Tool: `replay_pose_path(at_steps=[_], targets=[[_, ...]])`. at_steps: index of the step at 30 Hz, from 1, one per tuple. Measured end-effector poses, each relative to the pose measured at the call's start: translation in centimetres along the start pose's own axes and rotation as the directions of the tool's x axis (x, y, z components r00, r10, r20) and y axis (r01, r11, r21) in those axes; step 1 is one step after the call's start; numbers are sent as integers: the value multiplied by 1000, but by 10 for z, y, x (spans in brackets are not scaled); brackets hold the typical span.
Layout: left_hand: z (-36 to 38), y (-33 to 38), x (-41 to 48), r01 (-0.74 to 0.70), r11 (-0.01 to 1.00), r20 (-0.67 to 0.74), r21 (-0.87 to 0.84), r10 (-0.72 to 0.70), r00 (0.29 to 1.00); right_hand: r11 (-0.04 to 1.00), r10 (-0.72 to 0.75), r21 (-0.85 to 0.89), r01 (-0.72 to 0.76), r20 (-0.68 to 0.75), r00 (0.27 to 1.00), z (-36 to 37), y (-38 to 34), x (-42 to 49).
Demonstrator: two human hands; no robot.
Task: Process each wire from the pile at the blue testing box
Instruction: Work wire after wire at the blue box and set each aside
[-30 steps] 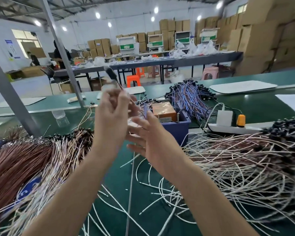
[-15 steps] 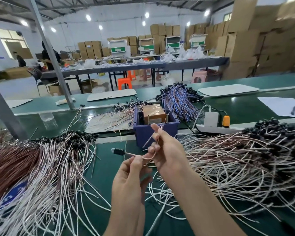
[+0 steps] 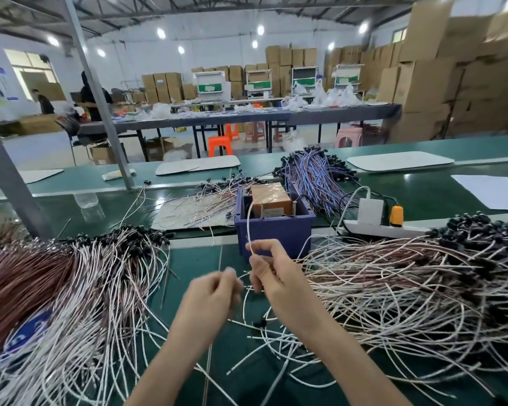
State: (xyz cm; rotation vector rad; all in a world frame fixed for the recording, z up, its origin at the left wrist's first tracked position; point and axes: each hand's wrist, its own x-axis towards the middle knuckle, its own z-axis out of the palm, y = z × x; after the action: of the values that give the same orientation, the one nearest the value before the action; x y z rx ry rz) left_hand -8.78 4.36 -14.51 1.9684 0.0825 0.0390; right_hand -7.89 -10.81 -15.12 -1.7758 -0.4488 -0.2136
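The blue testing box (image 3: 273,230) stands mid-table with a brown unit (image 3: 272,197) inside it. My right hand (image 3: 269,268) pinches a thin white wire (image 3: 248,221) that arcs up into the box. My left hand (image 3: 211,297) is just left of it, fingers curled; motion blur hides whether it grips the wire's lower end. A big pile of white and pink wires with black ends (image 3: 408,288) lies at the right. Another pile of white and brown wires (image 3: 71,288) lies at the left.
A white power strip (image 3: 384,225) with an orange plug sits right of the box. Blue and purple wires (image 3: 317,174) lie behind it, loose wires on a white sheet (image 3: 188,209) to its left. A grey metal post (image 3: 9,177) slants at far left.
Both hands came down from in front of my face to the table before the box. The wire's end now reaches up into the box from my right hand.
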Motion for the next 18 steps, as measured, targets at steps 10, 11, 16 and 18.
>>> replay_pose_path(at_steps=[10,11,16,18], targets=[[-8,65,83,79,617,97,-783,-5,995,992,103,80,-101,-29,994,-17,22,2],[-10,64,90,45,615,43,-787,-18,999,990,117,87,-111,-58,991,-19,26,2],[12,23,92,-231,922,-253,-312,153,955,978,195,140,-155,-348,917,-25,46,10],[29,4,85,-309,933,-290,-182,249,924,973,220,162,-161,-471,854,-26,52,20]])
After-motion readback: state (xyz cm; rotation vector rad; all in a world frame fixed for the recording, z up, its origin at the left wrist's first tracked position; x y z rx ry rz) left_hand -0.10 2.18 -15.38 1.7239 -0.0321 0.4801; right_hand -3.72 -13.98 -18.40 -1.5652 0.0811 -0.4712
